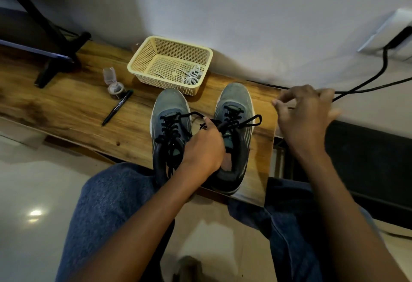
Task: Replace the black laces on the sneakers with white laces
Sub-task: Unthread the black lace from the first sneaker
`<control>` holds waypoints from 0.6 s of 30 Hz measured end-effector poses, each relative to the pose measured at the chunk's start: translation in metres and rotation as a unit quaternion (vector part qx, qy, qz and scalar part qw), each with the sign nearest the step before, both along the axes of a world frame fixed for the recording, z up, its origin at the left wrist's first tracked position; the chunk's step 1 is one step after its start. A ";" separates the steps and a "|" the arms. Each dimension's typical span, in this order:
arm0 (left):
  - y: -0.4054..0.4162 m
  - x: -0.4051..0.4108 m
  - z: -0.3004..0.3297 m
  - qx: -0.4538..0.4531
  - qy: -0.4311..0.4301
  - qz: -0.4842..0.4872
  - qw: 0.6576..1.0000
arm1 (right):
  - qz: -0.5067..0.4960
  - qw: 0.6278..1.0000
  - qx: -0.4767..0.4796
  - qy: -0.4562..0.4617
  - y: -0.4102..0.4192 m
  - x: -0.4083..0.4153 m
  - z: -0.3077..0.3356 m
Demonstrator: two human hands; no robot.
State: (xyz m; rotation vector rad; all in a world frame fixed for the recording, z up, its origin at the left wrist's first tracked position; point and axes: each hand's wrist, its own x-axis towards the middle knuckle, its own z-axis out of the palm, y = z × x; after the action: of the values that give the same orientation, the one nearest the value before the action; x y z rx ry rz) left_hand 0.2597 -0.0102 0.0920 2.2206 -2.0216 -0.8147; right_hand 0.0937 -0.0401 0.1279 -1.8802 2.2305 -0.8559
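Barely begun: both grey mesh sneakers, left [170, 123] and right [234, 114], keep their black laces [236, 123] threaded. White laces [192, 76] lie coiled in the perforated plastic basket [142, 58] at 12 o'clock on the wooden worktop [66, 103]. The left hand [204, 147] pinches a black lace; the right hand [305, 114], at 3 o'clock, hovers loosely curled, its grip blurred and seemingly empty.

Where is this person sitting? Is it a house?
Probably a room at home. A low wooden bench stands against a white wall, a wall socket has cables plugged in, and the floor is shiny tile.
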 end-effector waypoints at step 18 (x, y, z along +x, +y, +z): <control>0.000 -0.005 0.008 -0.010 0.011 -0.007 1.000 | 0.144 0.982 0.003 0.121 0.011 0.043 -0.023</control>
State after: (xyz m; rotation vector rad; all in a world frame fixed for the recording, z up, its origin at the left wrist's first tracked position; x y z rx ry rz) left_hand 0.2550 -0.0106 0.0995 2.1806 -2.0278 -0.8128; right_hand 0.1367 -0.0290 0.1045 -2.3390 1.9977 -0.6026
